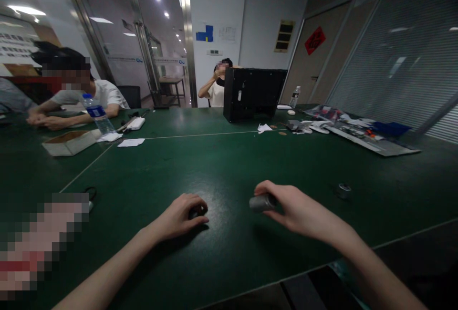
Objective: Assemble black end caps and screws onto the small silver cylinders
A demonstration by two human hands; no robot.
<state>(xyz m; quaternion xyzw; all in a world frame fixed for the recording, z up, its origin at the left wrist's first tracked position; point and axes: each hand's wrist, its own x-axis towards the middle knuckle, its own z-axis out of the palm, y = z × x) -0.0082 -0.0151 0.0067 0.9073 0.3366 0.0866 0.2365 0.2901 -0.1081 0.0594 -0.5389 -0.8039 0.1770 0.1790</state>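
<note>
The gray tube (260, 203) looks like smooth, dull metal. The green table (161, 167) is smooth and shiny. The blue-capped bottle (98, 115) is clear plastic.

Red door sign (315, 40): diamond on the brown door (324, 64); dark lettering, not legible.
Glass doors (114, 33): blue looped logo (139, 60) beside small print, unreadable.
Wall panel (12, 43), far left: rows of dark characters, blurred.
Bottle label (96, 111): blue, white marking, illegible.
</note>
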